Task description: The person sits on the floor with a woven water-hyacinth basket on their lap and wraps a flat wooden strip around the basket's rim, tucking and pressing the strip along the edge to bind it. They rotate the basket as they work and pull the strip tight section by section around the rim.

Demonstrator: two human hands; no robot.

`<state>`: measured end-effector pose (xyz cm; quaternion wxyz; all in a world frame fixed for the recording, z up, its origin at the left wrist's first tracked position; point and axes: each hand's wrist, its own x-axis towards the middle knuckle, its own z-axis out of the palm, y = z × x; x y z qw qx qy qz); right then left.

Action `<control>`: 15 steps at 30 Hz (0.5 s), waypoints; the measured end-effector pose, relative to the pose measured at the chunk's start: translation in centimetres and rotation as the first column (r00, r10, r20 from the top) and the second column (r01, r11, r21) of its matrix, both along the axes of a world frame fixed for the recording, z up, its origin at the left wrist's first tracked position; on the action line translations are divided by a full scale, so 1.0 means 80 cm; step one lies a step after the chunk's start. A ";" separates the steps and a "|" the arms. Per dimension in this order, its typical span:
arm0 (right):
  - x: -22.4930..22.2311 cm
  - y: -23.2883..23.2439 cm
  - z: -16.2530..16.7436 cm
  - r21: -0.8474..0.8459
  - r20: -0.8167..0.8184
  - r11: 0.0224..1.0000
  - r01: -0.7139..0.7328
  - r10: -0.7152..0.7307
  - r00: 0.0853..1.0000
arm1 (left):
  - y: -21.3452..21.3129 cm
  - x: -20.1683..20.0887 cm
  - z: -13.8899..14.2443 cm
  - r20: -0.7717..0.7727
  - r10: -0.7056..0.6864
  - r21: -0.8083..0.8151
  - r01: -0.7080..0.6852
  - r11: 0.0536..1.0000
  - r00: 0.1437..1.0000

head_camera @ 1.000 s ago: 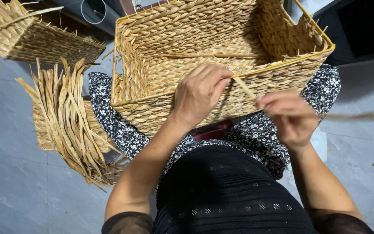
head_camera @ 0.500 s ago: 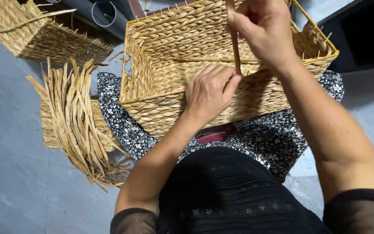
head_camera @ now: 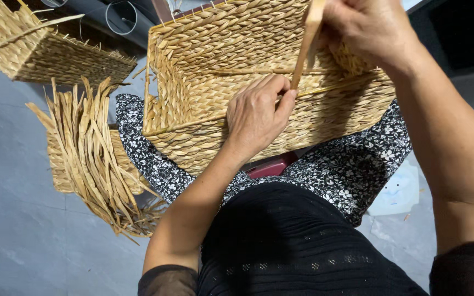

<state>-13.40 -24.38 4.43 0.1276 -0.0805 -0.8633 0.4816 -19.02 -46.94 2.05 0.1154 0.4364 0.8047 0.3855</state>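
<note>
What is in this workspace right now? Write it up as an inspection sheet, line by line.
Surface: grey floor; the work rests on the person's lap, on a black-and-white floral cloth.
Job's things: rectangular woven basket, open side up; flat fibre strand running from the near rim up to the right hand.
Clutter: bundle of loose dried strands on a woven piece at the left; second woven basket top left; white scrap on the floor at the right.
Hands: left hand pressed on the near rim; right hand raised, shut on the strand.
Cables: nothing seen.
Surroundings: dark round-rimmed objects top, too cropped to identify.
</note>
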 end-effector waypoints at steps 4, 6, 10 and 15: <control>0.000 -0.008 -0.013 -0.365 0.132 0.931 -0.035 0.089 0.987 | 0.000 0.002 -0.002 -0.033 -0.021 -0.014 0.021 1.000 0.999; -0.002 -0.009 -0.017 -0.377 0.148 0.926 -0.016 0.077 0.986 | 0.003 0.003 -0.005 -0.111 -0.030 -0.001 0.030 1.000 0.993; -0.006 -0.014 -0.018 -0.367 0.206 0.930 0.012 0.069 0.976 | 0.005 0.007 -0.012 -0.266 -0.041 0.016 0.047 0.999 0.963; -0.007 -0.019 -0.015 -0.291 0.263 0.957 0.013 0.067 0.963 | 0.003 0.006 -0.019 -0.203 -0.045 -0.043 0.037 0.998 0.978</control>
